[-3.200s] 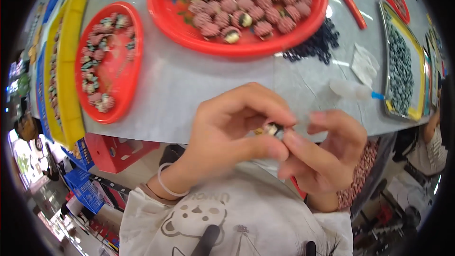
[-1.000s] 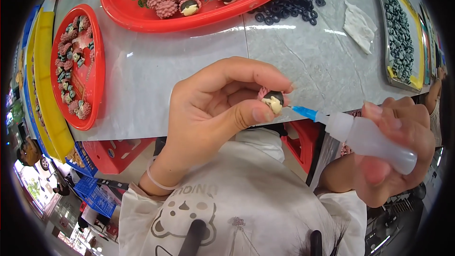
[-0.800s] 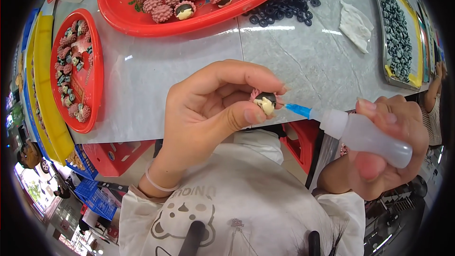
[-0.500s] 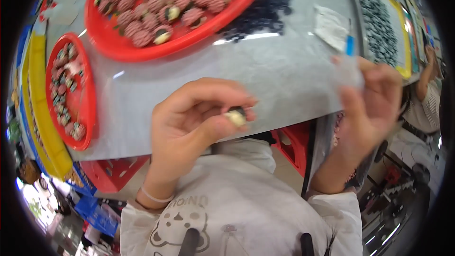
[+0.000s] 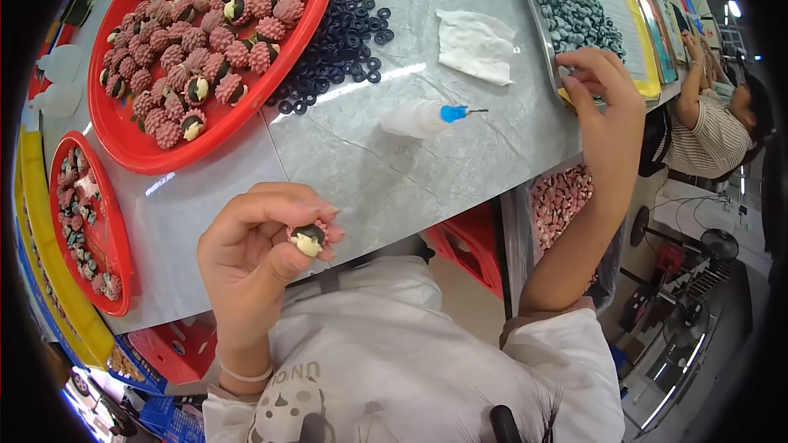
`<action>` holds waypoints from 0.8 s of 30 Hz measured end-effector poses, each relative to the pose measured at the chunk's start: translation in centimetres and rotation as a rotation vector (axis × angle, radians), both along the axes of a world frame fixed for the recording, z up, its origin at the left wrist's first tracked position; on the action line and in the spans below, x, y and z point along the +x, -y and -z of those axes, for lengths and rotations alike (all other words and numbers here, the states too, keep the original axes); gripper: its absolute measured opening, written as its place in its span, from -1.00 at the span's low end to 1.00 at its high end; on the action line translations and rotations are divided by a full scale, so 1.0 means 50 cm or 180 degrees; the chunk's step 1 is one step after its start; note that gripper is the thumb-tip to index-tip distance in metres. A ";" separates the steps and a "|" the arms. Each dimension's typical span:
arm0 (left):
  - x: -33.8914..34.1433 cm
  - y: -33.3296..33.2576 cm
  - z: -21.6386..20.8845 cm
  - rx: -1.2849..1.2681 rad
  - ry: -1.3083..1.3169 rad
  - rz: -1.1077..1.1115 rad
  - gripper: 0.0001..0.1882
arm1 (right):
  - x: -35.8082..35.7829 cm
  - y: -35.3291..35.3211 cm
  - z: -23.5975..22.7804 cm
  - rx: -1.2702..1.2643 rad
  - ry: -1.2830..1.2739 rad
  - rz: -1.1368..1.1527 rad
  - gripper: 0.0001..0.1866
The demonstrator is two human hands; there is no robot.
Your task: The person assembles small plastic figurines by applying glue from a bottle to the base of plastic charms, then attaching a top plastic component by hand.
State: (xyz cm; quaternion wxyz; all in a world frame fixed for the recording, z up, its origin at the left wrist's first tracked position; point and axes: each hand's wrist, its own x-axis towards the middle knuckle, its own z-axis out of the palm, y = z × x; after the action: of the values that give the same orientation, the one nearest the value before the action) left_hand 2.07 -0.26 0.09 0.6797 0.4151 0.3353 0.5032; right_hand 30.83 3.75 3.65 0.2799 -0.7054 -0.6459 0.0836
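Observation:
My left hand [image 5: 254, 254] pinches a small pink ridged piece with a dark and cream figure [image 5: 308, 239] on it, held above the table's front edge. My right hand [image 5: 603, 98] is at the near edge of a metal-rimmed tray [image 5: 538, 20] at the far right, thumb and index curled close together. Something small and pale seems to sit at those fingertips, too small to name. Between my hands a clear squeeze bottle [image 5: 414, 119] with a blue needle tip lies on its side on the grey table [image 5: 361, 172].
A large red tray [image 5: 246, 127] of similar pink pieces stands at the far left, dark rings [image 5: 353, 33] heaped beside it. A smaller red tray [image 5: 115, 254] is further left. A white tissue [image 5: 476, 45] lies behind the bottle. Another person [image 5: 706, 131] is at the right.
My right hand has let go of the bottle, which now lies on the table, and has reached to the tray at the right. The view has shifted; my left hand still holds the pink piece.

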 end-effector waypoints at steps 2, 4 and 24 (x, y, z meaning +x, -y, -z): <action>0.001 -0.001 -0.001 -0.0018 0.0011 0.0044 -0.73 | 0.006 -0.008 0.003 -0.0015 0.0150 -0.0094 -0.80; 0.002 -0.002 -0.003 -0.0018 0.0030 0.0045 -0.73 | 0.015 -0.011 0.004 -0.0026 0.0312 -0.0187 -0.79; -0.004 -0.002 -0.006 -0.0025 0.0216 0.0192 -0.76 | 0.045 0.017 0.011 0.0624 -0.2197 0.0217 -0.84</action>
State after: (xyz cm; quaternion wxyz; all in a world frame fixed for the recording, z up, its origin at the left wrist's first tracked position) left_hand 1.88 -0.15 0.37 0.7072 0.4050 0.3014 0.4949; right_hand 33.10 2.89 3.09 0.5504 -0.6265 -0.4944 0.2452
